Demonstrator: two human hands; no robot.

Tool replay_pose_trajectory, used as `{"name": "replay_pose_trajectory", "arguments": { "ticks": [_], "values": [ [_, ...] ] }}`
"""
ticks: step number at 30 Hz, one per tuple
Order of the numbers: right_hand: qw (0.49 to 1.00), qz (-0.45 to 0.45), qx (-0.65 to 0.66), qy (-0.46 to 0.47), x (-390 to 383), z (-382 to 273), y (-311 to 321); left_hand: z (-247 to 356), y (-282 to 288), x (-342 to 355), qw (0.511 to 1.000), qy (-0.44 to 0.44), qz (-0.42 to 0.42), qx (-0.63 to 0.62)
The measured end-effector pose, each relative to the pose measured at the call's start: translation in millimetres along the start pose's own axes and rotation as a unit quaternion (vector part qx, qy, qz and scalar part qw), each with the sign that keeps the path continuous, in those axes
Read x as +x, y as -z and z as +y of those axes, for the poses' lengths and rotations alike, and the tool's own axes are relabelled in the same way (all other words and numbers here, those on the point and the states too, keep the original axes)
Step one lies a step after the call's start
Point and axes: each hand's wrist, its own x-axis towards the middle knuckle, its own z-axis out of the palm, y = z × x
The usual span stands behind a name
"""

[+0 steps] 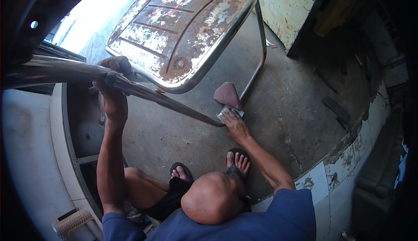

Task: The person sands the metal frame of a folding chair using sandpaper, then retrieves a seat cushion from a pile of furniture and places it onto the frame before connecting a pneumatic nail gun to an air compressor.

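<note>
Floor: grey concrete point(265, 110), stained and cracked; bordered along its near R edge by white tiles point(320, 182), some chipped.
Chair: metal frame and seat, held over the floor's mid/far part; seat point(187, 29) mottled w/ rust and patchy white paint, ribs pressed into it.
Frame: shiny tube point(170, 101) run from upper L down twd the R hand; bent low down, then carried up again to the seat's R side.
L hand point(112, 93): clamped round the tube, nr the seat's near L corner.
R hand point(236, 127): laid on a pale scrap point(221, 113) at the tube's low bend, fingers stretched; material can't be told.
Hands: kept well apart, w/ the tube btwn.
Maroon piece point(227, 94): seen just beyond the R fingertips, by the tube.
Black strip point(336, 111): left on floor nr its R edge.
Panel point(287, 8): cream, paint worn, stood at floor's far side.
</note>
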Motion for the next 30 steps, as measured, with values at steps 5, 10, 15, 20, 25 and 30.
{"name": "replay_pose_trajectory", "arguments": {
  "ticks": [5, 10, 15, 20, 25, 30],
  "values": [
    [0.997, -0.024, -0.077, -0.022, -4.2, 21.2, 24.1, 3.1, -0.3, 1.1, 0.999, -0.025, -0.034, -0.020],
    [0.979, -0.171, -0.100, -0.052, -13.3, -0.4, 37.7, 3.1, 0.4, 4.5, 0.999, -0.046, -0.018, -0.018],
    [0.981, -0.125, -0.137, -0.062, -21.4, 5.4, 21.5, -10.0, 10.0, -4.5, 0.997, -0.033, -0.039, -0.050],
    [0.965, -0.085, -0.232, -0.089, -6.2, 30.8, 33.5, -6.4, 2.0, -0.8, 0.996, -0.021, -0.040, -0.074],
    [0.953, -0.158, -0.252, -0.052, -6.3, 28.6, 54.7, 3.5, -1.6, 1.2, 0.998, -0.038, -0.040, -0.034],
    [0.958, -0.246, -0.145, -0.011, -1.6, 3.3, 51.0, 2.4, -3.9, 0.4, 0.999, -0.031, 0.002, -0.027]
  ]
}}
